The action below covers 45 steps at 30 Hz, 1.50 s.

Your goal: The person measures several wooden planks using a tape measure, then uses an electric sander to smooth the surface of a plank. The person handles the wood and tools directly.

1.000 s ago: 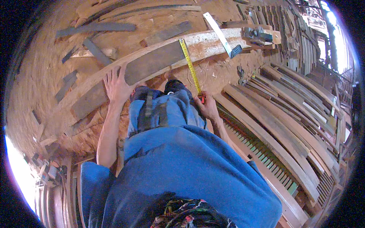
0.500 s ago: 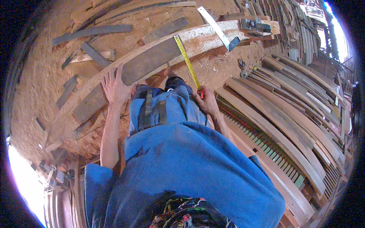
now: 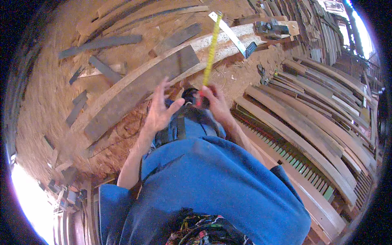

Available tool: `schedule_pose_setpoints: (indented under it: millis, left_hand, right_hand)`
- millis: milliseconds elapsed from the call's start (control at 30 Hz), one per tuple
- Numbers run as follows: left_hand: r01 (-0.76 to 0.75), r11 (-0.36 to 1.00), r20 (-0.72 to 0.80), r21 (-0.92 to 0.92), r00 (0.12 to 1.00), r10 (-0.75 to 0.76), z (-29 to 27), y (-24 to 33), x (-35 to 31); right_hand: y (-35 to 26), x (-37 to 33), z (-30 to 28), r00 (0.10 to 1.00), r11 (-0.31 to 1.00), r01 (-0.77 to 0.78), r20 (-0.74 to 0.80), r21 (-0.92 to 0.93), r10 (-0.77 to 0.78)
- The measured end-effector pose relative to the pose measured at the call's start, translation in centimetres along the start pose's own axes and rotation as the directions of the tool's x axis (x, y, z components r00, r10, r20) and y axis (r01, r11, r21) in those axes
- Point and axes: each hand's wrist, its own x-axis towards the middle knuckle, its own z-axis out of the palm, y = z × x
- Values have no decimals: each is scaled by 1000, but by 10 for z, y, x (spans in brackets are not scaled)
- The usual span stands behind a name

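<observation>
My right hand (image 3: 217,107) grips a tape measure (image 3: 200,98) with a red and dark case. Its yellow blade (image 3: 212,51) is drawn out, pointing away from me, and its far end overlaps the try square (image 3: 228,33) in view. Left of the tape case, my left hand (image 3: 158,109) is raised with fingers apart and holds nothing; it is slightly blurred. Beyond it a dark flat board (image 3: 134,96) lies along a long, pale wooden beam (image 3: 220,41). The square, white-bladed with a dark stock, rests across that beam.
On the beam's far right end sits a dark, block-shaped tool (image 3: 269,28). Dark wood offcuts (image 3: 105,65) are scattered on the sawdust-covered ground at left. Long planks (image 3: 298,130) lie stacked at right, and more timber (image 3: 147,18) lies at the far side.
My left hand has lifted off the dark board and moved right, toward the tape case. The tape's blade has come off the board's end and swung up and right.
</observation>
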Motion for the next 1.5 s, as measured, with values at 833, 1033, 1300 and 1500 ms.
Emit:
schedule_pose_setpoints:
  millis: [833,1033,1300,1500]
  left_hand:
    - [264,903,68,338,951,-303,-112,-2,-45]
    - [457,773,-66,439,875,-479,-194,-11,-107]
    - [735,449,-369,509,657,-657,-334,-48,-190]
    - [718,342,-582,606,693,-426,-330,-65,-184]
  right_hand:
    - [-15,102,40,960,962,265,-109,60,-257]
    - [-33,159,-8,934,970,161,-289,-182,-210]
    - [-30,196,-30,984,962,90,-128,-257,-127]
    - [-34,199,-28,977,931,112,-131,-347,-166]
